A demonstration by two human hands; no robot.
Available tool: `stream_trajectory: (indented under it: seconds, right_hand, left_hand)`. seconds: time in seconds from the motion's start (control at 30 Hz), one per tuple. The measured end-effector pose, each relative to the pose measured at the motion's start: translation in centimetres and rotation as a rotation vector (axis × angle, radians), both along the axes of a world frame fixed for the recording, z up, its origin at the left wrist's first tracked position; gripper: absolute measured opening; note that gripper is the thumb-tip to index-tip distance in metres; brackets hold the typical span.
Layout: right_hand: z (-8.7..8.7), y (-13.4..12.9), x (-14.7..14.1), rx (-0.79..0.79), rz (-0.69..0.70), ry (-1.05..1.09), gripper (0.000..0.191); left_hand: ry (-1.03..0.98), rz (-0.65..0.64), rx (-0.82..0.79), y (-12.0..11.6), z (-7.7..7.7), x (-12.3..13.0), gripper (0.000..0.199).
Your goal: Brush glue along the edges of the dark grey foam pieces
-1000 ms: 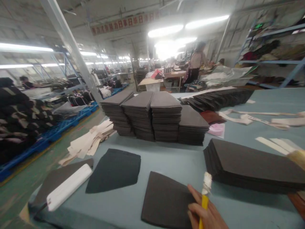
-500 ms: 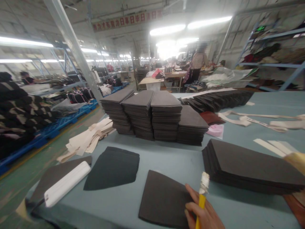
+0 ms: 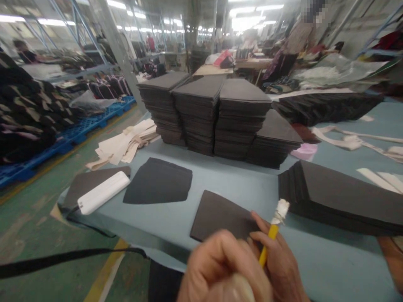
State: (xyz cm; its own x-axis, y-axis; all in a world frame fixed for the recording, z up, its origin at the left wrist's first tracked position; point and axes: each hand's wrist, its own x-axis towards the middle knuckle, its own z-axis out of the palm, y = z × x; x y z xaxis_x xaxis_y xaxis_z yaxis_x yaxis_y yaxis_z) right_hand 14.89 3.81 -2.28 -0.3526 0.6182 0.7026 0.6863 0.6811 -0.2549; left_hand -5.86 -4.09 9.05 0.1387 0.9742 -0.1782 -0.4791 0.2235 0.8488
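Observation:
My right hand (image 3: 280,260) is closed around a yellow pencil-like stick (image 3: 268,245) with a ragged white wrapping on its upper end. Its fingertips rest at the right edge of a dark grey panel (image 3: 220,214) lying flat on the table. Close to the camera, my left hand (image 3: 225,270) is curled shut and slightly blurred, covering the panel's near side. Whatever its fingers hold, if anything, is hidden. A blackish panel piece (image 3: 159,182) lies to the left, and a thick pile of dark grey panels (image 3: 349,193) to the right.
Tall stacks of dark panels (image 3: 198,109) stand at the back of the blue-green table (image 3: 145,224). A white power strip (image 3: 103,193) lies at the left edge, near cream fabric strips (image 3: 126,142). A black strap (image 3: 72,256) crosses above the floor. Another person (image 3: 289,46) stands behind.
The view has tilted down and shifted left, showing more floor and a black strap. My left hand has come into view at the front. My right hand still grips the yellow stick by the panel.

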Motion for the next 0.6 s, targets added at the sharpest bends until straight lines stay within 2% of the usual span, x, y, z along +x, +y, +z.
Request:
stream_trajectory:
  seconds: [0.07,0.13,0.17,0.3,0.33,0.47,0.6]
  right_hand:
    - [0.2,-0.2,0.0,-0.021,-0.001,-0.016,0.005]
    - [0.4,-0.2,0.0,-0.028,-0.011,-0.028,0.005]
    - [0.5,-0.3,0.0,-0.034,-0.015,-0.032,0.005]
    - [1.0,-0.4,-0.2,-0.047,-0.039,-0.04,0.006]
    - [1.0,-0.4,-0.3,-0.057,-0.051,-0.041,0.006]
    - [1.2,-0.5,-0.3,-0.098,-0.114,-0.062,0.009]
    - [1.3,-0.6,-0.2,-0.13,-0.123,-0.082,0.009]
  left_hand:
    - [0.157,0.151,0.042,2.1,-0.6,-2.8,0.029]
    - [0.912,0.411,0.171,4.5,-1.3,-6.3,0.029]
    - [1.207,0.42,0.206,5.7,-1.6,-8.2,0.034]
    - [1.418,0.323,0.211,8.7,-3.3,-14.5,0.055]
    - [1.488,0.251,0.234,9.1,-3.7,-15.6,0.058]
    - [1.862,-0.026,0.406,10.1,-4.7,-18.2,0.056]
    - [1.912,-0.074,0.525,10.8,-5.2,-19.5,0.053]
